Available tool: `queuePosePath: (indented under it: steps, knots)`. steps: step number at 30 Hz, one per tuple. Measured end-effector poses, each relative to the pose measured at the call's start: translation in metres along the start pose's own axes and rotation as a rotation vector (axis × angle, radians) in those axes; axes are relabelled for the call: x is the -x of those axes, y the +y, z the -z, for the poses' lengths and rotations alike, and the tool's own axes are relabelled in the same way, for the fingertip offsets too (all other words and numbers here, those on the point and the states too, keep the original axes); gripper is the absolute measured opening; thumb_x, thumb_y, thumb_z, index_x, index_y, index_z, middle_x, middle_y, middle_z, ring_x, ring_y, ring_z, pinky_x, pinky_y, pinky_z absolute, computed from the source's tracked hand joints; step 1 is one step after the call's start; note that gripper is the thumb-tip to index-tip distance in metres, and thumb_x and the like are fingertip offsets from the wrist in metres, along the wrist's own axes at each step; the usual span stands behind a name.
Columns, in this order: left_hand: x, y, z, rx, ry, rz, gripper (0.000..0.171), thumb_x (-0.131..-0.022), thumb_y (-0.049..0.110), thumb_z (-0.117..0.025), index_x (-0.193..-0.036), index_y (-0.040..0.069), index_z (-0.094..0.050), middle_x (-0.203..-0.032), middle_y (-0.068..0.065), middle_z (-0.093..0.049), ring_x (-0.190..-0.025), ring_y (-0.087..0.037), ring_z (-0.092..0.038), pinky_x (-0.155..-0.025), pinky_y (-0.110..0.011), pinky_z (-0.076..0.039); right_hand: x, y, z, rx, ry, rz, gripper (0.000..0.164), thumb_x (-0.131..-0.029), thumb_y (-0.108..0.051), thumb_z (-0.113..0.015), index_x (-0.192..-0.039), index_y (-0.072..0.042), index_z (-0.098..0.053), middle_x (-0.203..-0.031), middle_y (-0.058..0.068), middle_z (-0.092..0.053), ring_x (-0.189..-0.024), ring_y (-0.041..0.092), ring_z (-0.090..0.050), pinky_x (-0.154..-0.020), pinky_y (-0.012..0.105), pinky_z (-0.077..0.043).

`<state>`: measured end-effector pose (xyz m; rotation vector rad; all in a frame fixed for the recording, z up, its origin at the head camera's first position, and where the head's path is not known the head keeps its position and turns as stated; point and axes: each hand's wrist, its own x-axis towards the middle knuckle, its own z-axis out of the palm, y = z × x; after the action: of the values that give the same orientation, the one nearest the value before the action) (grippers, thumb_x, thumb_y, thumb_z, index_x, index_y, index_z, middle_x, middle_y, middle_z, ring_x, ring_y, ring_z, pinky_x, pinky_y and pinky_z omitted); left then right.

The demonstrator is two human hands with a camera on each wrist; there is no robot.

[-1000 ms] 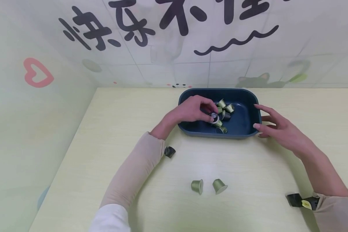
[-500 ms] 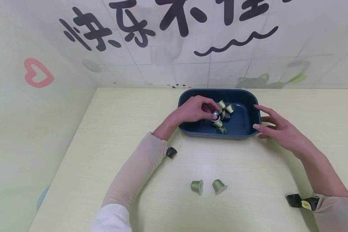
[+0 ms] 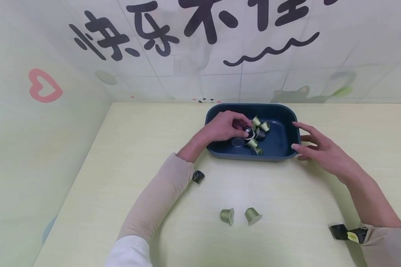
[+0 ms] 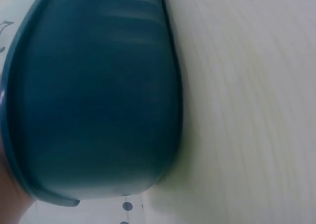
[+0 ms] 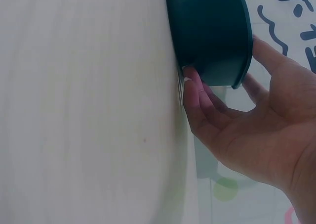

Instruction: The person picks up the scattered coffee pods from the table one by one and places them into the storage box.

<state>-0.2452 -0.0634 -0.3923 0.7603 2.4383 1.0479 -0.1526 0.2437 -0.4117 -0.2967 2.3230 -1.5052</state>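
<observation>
A dark blue bin point(image 3: 274, 148) stands near the wall, with several green and dark coffee capsules point(image 3: 265, 127) inside. Reaching over its left side, my left hand point(image 3: 225, 125) pinches a dark coffee capsule point(image 3: 249, 132) between thumb and fingers, low among the others. My right hand point(image 3: 324, 146) holds the bin's right end, thumb and index fingertips over the rim. In the right wrist view, the other fingers of my right hand point(image 5: 266, 120) lie against the bin's outer wall point(image 5: 212, 36), near its base. Only the bin's outer wall point(image 4: 98, 95) and a bit of skin show in the left wrist view.
Two green capsules point(image 3: 253, 216) lie on the pale table point(image 3: 173, 230) in front of the bin. A dark capsule point(image 3: 198, 177) sits beside the left sleeve, and dark capsules point(image 3: 339, 232) lie by the right sleeve. A patterned wall point(image 3: 187, 81) rises behind the bin.
My left hand has shifted slightly right with the pinched capsule. A dark capsule lying in the bin below that hand has come into view. The right hand keeps its hold on the rim.
</observation>
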Motion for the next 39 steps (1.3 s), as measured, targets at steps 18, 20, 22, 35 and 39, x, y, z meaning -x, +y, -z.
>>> queuePosePath:
  steps: [18,20,22,35,39]
  knots:
    - [0.0005,0.0022,-0.0021,-0.062,-0.029,0.067,0.024,-0.086,0.017,-0.080,-0.108,0.012,-0.073,-0.099,0.002,-0.071,-0.090,-0.008,-0.064,-0.080,-0.019,-0.049,0.0006,-0.0001,-0.0004,-0.003,0.001,-0.001,0.065,-0.104,-0.027,-0.055,-0.159,-0.033,-0.021,-0.146,0.027,-0.035,-0.094,0.014,-0.068,-0.081,0.019,-0.053]
    - [0.0001,0.0025,-0.0024,-0.058,-0.031,0.067,0.024,-0.086,0.016,-0.080,-0.108,0.012,-0.073,-0.100,0.002,-0.071,-0.090,-0.008,-0.064,-0.080,-0.019,-0.049,0.0010,0.0000,0.0003,-0.002,0.003,-0.003,0.065,-0.104,-0.027,-0.055,-0.159,-0.033,-0.021,-0.147,0.027,-0.034,-0.094,0.014,-0.068,-0.081,0.018,-0.053]
    - [-0.0001,0.0030,-0.0023,-0.058,-0.033,0.073,0.024,-0.085,0.016,-0.080,-0.108,0.012,-0.073,-0.100,0.002,-0.071,-0.091,-0.008,-0.064,-0.080,-0.018,-0.049,0.0010,-0.0001,0.0007,-0.004,0.001,-0.004,0.065,-0.104,-0.027,-0.054,-0.159,-0.034,-0.020,-0.147,0.027,-0.034,-0.094,0.014,-0.068,-0.081,0.018,-0.053]
    - [-0.0018,0.0008,-0.0016,-0.095,-0.035,0.083,0.022,-0.085,0.018,-0.080,-0.106,0.014,-0.075,-0.097,0.004,-0.071,-0.091,-0.007,-0.063,-0.082,-0.018,-0.047,-0.0009,-0.0013,0.0010,0.003,-0.003,-0.002,0.065,-0.104,-0.027,-0.054,-0.159,-0.034,-0.020,-0.145,0.025,-0.036,-0.093,0.016,-0.068,-0.081,0.017,-0.052]
    - [-0.0015,0.0004,-0.0021,-0.100,-0.050,0.089,0.023,-0.085,0.019,-0.080,-0.108,0.014,-0.074,-0.099,0.003,-0.071,-0.092,-0.007,-0.064,-0.082,-0.018,-0.047,-0.0001,0.0002,0.0004,-0.001,-0.010,0.009,0.065,-0.104,-0.027,-0.053,-0.159,-0.034,-0.019,-0.146,0.027,-0.035,-0.093,0.016,-0.068,-0.081,0.017,-0.052]
